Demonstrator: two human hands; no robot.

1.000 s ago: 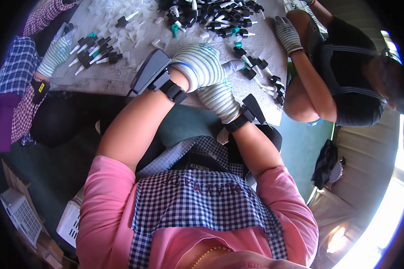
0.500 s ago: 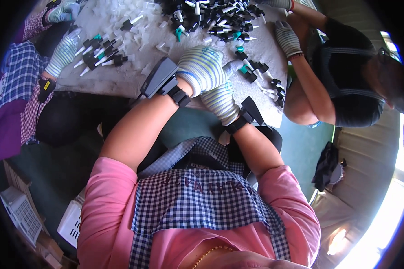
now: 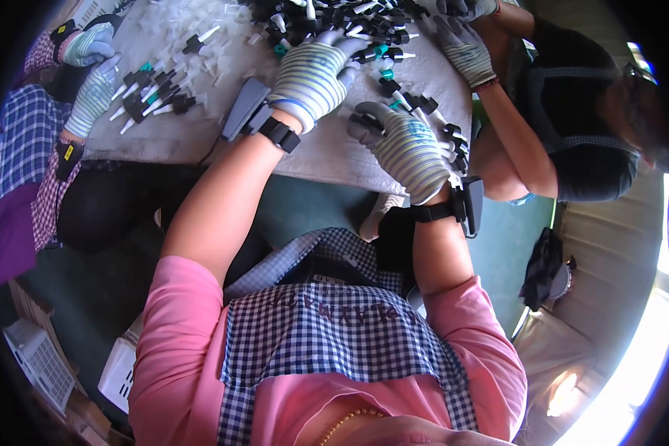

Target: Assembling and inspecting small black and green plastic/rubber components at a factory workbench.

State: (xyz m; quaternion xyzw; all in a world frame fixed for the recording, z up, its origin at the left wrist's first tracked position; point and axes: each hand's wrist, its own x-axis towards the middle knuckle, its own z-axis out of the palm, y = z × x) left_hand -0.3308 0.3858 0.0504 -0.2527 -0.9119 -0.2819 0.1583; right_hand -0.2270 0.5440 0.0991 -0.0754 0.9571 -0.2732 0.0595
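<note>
The left hand (image 3: pixel 308 82), in a striped glove with grey tips, is up at the near edge of a big heap of black and white nozzle caps (image 3: pixel 383 33) on the counter (image 3: pixel 178 143). Its fingers are spread, thumb sticking out well away from the rest — can't tell if any of the tips are actually on a cap. A green cap (image 3: pixel 280 50) sits just left of that hand, up by the heap.

The right hand (image 3: pixel 405 149), same kind of glove, is lower and closer to the body, near the right side of the counter. Its fingers are curled in towards the palm; I can't tell whether they're pinching anything. More black and white caps (image 3: pixel 456 145) lie just beside it, strung out along the counter's right edge, with a few green bits (image 3: pixel 386 74) above.

Over to the left there's a smaller bunch of black, white and green caps (image 3: pixel 152 97), with a loose spread of clear plastic pieces (image 3: pixel 178 48) behind it. One co-worker's gloved hands (image 3: pixel 91 93) are just beside that bunch, at the left end. On the right, another co-worker's gloved hand (image 3: pixel 464 56) rests near the counter's edge — no idea if it's holding something.
</note>
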